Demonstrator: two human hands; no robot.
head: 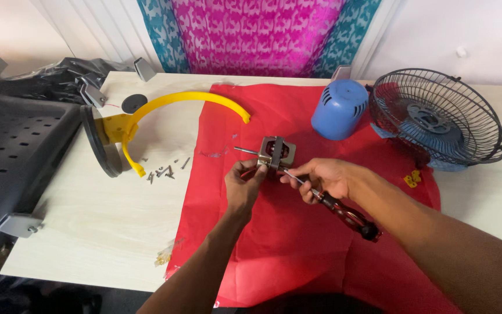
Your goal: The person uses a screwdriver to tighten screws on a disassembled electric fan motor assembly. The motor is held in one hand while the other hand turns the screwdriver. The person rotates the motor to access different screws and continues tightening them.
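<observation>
A small fan motor (276,152) with a metal shaft sticking out to the left stands on the red cloth (286,244). My left hand (244,185) pinches its lower left edge. My right hand (321,177) holds a screwdriver (344,212) with a dark reddish handle, its thin shaft reaching to the motor's lower right side. Both hands meet just below the motor, over the middle of the cloth.
A blue motor cover (340,109) and a black wire fan grille (437,119) lie at the back right. A yellow curved bracket on a round black base (123,131) stands at the left, loose screws (164,170) beside it. A dark perforated panel (13,157) fills the far left.
</observation>
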